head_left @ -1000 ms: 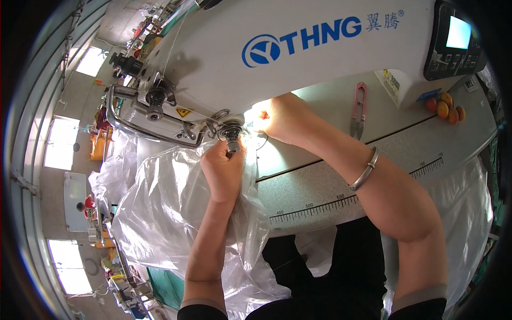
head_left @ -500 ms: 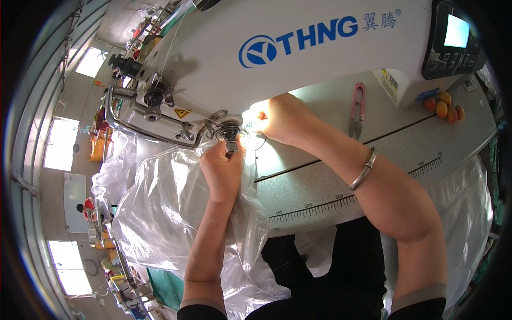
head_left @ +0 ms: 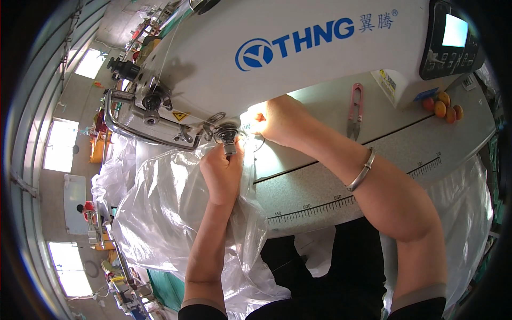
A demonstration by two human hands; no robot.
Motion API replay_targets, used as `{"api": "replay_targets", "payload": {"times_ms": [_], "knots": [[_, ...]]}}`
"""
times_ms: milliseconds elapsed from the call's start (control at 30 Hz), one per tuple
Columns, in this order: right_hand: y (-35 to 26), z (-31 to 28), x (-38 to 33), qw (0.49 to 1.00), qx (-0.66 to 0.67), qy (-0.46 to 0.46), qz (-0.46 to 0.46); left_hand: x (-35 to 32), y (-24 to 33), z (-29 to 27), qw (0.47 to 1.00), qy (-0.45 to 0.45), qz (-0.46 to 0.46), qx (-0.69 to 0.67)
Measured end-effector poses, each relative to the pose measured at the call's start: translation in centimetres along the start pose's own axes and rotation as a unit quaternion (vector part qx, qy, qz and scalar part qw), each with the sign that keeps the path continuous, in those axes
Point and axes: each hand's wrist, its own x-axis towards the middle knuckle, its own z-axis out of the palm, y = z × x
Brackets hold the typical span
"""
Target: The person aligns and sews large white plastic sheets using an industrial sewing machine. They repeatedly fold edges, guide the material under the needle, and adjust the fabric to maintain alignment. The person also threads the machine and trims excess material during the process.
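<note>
Your left hand (head_left: pixel 221 173) rests on a clear plastic sheet (head_left: pixel 160 213), thin, glossy and crinkled, with light showing through it. Your right hand (head_left: pixel 277 120) sits under the sewing machine (head_left: pixel 298 58), whose white body looks smooth and slightly glossy, like painted metal. Its needle parts (head_left: pixel 228 136) and the curved guard bar (head_left: pixel 133 128) are bare shiny metal. Your table (head_left: pixel 320 186) has a matt, speckled grey top with a printed ruler (head_left: pixel 341 202). The bracelet (head_left: pixel 362 170) on your right wrist is polished metal. The thread snips (head_left: pixel 354 109) have pink plastic handles.
</note>
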Motion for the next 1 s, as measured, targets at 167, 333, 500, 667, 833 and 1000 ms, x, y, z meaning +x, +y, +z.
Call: {"api": "replay_targets", "payload": {"times_ms": [167, 333, 500, 667, 833, 1000], "knots": [[0.9, 1.3, -0.3, 0.996, 0.005, 0.047, -0.076, 0.1, -0.1, 0.2, 1.000, 0.002, -0.020, 0.010], [0.3, 1.5, -0.5, 0.994, -0.048, 0.033, -0.090, 0.2, 0.1, 0.2, 0.999, 0.006, -0.037, 0.001], [0.3, 1.8, -0.5, 0.988, -0.078, 0.054, -0.123, 0.2, 0.2, 0.3, 0.998, 0.011, -0.051, -0.025], [0.1, 1.5, -0.8, 0.988, -0.070, 0.056, -0.123, 0.2, 0.4, 0.2, 0.998, 0.009, -0.058, -0.038], [-0.1, 1.1, -0.7, 0.992, -0.064, 0.035, -0.102, 0.2, 0.3, 0.2, 0.999, 0.003, -0.051, -0.013], [0.2, 1.5, -0.6, 0.993, -0.032, 0.045, -0.103, 0.1, -0.5, 0.4, 1.000, 0.005, -0.019, 0.014]]}}
